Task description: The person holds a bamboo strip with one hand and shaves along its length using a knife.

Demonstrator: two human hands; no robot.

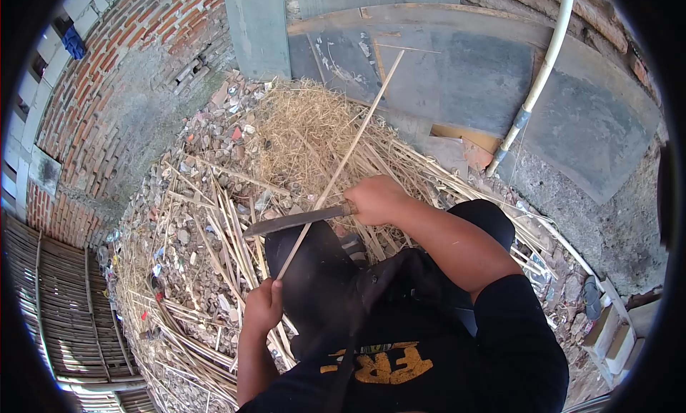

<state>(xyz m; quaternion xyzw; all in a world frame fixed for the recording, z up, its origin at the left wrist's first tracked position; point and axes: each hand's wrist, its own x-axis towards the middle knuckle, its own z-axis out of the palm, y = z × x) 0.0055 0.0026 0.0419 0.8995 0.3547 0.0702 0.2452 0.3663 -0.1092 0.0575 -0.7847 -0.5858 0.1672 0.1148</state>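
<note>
My right hand point(377, 200) is closed round the wooden handle of a long, broad-bladed knife point(296, 221), whose blade points left across my raised knee. The blade lies across a long, thin bamboo strip point(348, 152). Near the strip's lower end, my left hand point(264, 307) is closed on it, thumb uppermost. From there the strip slants up and away to the right, its far end in front of the grey panels.
Pale shavings point(304, 131) are heaped beyond my knees. Cut strips point(229, 231) lie over rubble at the left. Grey panels point(471, 77) and a white pipe point(547, 70) stand at the back, a brick wall point(93, 120) at the left, wooden steps point(616, 341) at the right.
</note>
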